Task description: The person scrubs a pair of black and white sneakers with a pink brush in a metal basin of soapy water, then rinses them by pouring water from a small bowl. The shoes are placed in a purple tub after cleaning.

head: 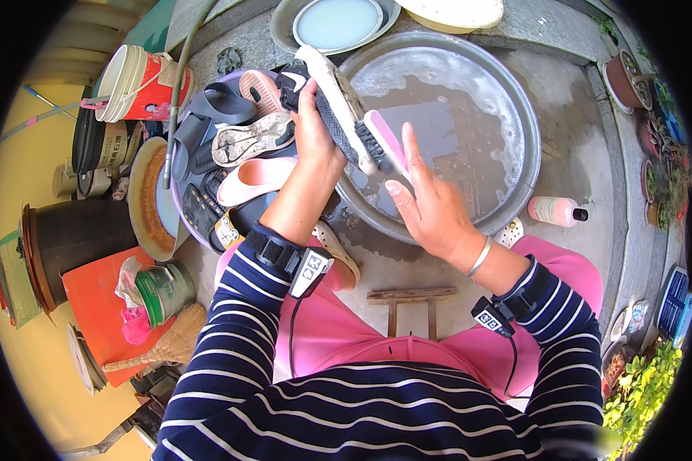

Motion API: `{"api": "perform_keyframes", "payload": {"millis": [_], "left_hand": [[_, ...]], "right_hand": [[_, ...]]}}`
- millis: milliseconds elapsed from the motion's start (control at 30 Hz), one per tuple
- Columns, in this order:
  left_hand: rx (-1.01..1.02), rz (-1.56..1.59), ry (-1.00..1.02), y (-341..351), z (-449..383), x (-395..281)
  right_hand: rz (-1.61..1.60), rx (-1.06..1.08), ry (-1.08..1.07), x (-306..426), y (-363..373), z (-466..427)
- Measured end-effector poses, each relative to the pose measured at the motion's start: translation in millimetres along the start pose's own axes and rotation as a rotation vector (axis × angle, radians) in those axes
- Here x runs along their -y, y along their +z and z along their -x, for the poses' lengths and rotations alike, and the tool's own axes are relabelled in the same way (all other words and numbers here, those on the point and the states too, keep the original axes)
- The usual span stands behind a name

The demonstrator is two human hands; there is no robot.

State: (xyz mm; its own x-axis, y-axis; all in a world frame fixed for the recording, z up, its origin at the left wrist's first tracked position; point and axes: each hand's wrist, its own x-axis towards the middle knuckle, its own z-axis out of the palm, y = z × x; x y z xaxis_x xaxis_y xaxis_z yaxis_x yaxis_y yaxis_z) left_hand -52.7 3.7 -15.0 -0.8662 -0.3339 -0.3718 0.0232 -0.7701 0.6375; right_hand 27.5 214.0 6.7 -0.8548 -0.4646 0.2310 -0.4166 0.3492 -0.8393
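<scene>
A black sneaker with a thick white sole (331,83) is in the grip of my left hand (317,135), tilted on its side over the left rim of a large metal basin (527,144). In my right hand (441,216) is a pink-backed scrubbing brush (385,133), its dark bristles against the sole's edge. The index finger and thumb stand apart along the brush; the other fingers are hidden. Murky water (455,150) with foam at its margin lies in the basin.
A tub (183,222) on the left holds several slippers, including a pink clog (256,178). A hose (179,86) hangs beside it. Behind stands a basin of cloudy water (339,23). On the right lies a pink bottle (553,211); a wooden stool (412,297) is between my legs.
</scene>
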Motion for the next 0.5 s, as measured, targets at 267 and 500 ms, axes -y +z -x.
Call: {"api": "perform_keyframes", "payload": {"millis": [267, 500], "left_hand": [[-0.117, -0.408, 0.305, -10.3, 2.1, 8.3], [-0.046, -0.282, 0.105, -20.3, -10.2, 0.2]], "right_hand": [[0.33, -0.004, -0.105, -2.2, -1.2, -8.7], [0.367, 0.14, -0.099, 3.9, -11.5, -10.9]]}}
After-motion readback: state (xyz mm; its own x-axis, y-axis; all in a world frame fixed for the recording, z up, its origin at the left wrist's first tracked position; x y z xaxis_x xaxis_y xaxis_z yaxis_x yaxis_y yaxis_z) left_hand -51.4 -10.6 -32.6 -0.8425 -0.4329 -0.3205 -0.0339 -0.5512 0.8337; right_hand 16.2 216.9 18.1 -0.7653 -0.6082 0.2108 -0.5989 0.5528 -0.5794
